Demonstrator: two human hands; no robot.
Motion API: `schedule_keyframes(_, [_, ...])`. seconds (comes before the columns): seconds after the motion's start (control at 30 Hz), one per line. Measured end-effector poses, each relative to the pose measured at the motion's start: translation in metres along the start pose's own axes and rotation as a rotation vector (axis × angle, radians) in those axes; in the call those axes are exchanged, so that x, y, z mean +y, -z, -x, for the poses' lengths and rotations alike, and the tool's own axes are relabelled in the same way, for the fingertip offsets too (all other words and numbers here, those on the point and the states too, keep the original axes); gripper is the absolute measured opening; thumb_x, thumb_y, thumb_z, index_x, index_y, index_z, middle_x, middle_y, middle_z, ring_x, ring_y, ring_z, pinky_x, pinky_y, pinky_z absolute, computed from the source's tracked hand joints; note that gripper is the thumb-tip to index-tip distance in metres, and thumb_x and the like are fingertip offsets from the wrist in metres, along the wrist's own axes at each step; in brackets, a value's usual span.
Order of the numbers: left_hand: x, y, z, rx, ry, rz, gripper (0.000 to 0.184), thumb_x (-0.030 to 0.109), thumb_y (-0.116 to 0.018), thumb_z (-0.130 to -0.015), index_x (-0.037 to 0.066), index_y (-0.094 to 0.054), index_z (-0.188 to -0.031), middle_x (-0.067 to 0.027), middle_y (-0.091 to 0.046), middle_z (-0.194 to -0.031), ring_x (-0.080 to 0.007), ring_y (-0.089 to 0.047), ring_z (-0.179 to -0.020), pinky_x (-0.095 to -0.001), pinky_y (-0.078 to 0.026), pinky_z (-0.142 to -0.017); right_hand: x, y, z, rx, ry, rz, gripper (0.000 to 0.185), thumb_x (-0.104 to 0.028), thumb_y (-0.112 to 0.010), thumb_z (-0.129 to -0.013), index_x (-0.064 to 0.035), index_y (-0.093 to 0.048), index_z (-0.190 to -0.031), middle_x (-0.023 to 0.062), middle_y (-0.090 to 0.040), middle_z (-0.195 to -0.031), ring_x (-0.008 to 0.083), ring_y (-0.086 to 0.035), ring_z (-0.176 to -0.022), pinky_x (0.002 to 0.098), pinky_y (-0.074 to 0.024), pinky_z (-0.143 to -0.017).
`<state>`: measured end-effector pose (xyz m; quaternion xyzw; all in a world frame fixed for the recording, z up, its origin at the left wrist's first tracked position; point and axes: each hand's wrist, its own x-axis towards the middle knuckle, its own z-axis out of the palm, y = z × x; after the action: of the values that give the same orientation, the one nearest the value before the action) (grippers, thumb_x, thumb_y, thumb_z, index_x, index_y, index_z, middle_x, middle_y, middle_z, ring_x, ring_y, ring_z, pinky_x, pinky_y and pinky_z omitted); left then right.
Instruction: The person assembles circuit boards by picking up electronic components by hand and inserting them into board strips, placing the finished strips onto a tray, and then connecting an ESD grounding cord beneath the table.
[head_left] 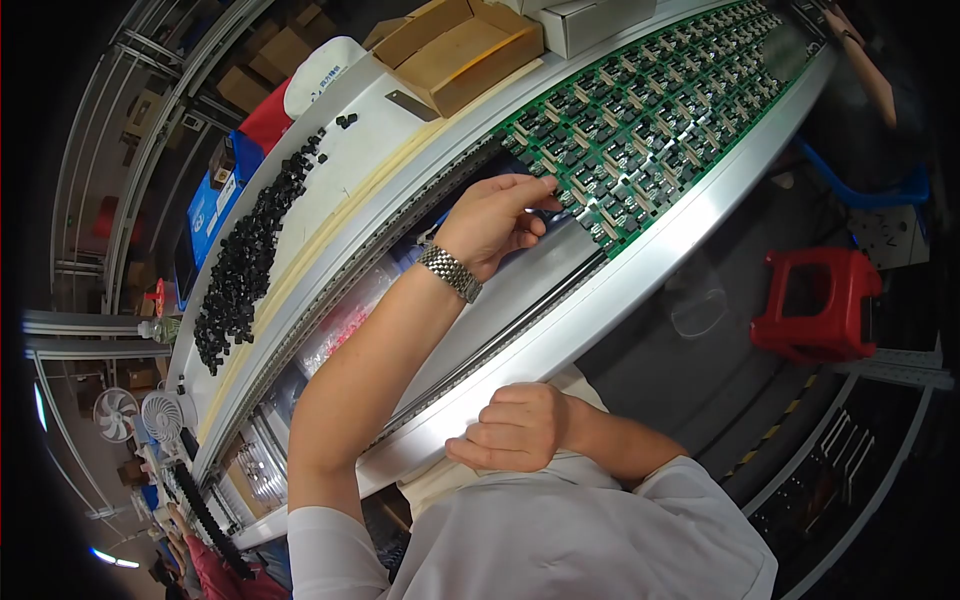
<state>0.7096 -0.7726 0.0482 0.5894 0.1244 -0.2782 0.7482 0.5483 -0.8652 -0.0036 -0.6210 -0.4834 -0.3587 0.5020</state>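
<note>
While left grip point(492, 222) curls at circuit boards point(640, 135), right grip point(512, 428) clenches — both holds unclear.

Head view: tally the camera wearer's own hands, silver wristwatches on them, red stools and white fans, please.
Wearer's hands, left hand and right hand: 2
Silver wristwatch: 1
Red stool: 1
White fans: 2
Total: 6

Green circuit boards point(640, 130) patterned with repeating rows of black and silver, upper right; black parts point(250, 240) against white worktop point(360, 150), upper left; red stool point(848, 300), right
</note>
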Motion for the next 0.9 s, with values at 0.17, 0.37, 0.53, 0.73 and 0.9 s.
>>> schedule_keyframes(0.17, [0.001, 0.017, 0.023, -0.013, 0.007, -0.048, 0.026, 0.027, -0.072, -0.096, 0.003, -0.070, -0.107, -0.0078, -0.072, -0.093, -0.0081, -0.060, -0.063, -0.0198, -0.051, -0.057, -0.002, 0.001, -0.002, -0.017, -0.028, -0.065, 0.010, -0.004, -0.073, -0.081, -0.0075, -0.070, -0.089, -0.0010, -0.057, -0.076, 0.0110, -0.047, -0.057, 0.0231, -0.0398, -0.052])
schedule_keyframes(0.37, [-0.002, 0.073, 0.127, 0.043, -0.094, -0.269, 0.015, 0.010, -0.069, -0.094, 0.000, -0.071, -0.105, -0.0114, -0.072, -0.092, -0.0125, -0.060, -0.068, -0.0226, -0.050, -0.062, -0.012, 0.016, -0.020, -0.148, -0.172, -0.135, 0.011, -0.018, -0.069, -0.092, -0.0067, -0.068, -0.094, 0.0035, -0.057, -0.077, 0.0203, -0.054, -0.062, 0.0296, -0.0463, -0.061])
schedule_keyframes(0.53, [-0.015, 0.125, 0.216, 0.145, -0.253, -0.436, 0.009, 0.002, -0.068, -0.093, -0.002, -0.074, -0.099, -0.0097, -0.074, -0.090, -0.0143, -0.063, -0.070, -0.0244, -0.052, -0.067, 0.006, 0.029, -0.053, -0.649, -0.266, -0.290, 0.015, -0.020, -0.068, -0.093, -0.0067, -0.068, -0.100, 0.0083, -0.063, -0.089, 0.0296, -0.062, -0.075, 0.0370, -0.0519, -0.071])
schedule_keyframes(0.73, [-0.049, 0.201, 0.270, 0.376, -0.321, -0.628, 0.009, 0.003, -0.070, -0.090, -0.003, -0.074, -0.095, -0.0097, -0.074, -0.089, -0.0150, -0.064, -0.069, -0.0256, -0.053, -0.067, 0.033, -0.028, -0.136, -1.089, -0.238, -0.163, 0.021, -0.022, -0.069, -0.087, -0.0048, -0.071, -0.098, 0.0136, -0.068, -0.092, 0.0358, -0.067, -0.081, 0.0448, -0.0544, -0.075])
schedule_keyframes(0.9, [-0.067, 0.224, 0.266, 0.551, -0.478, -0.823, 0.010, 0.002, -0.071, -0.087, -0.003, -0.074, -0.094, -0.0091, -0.073, -0.086, -0.0160, -0.063, -0.068, -0.0275, -0.052, -0.065, 0.046, -0.100, -0.182, -1.404, -0.174, 0.122, 0.016, -0.019, -0.067, -0.081, -0.0049, -0.073, -0.086, 0.0124, -0.072, -0.080, 0.0370, -0.066, -0.072, 0.0446, -0.0553, -0.071])
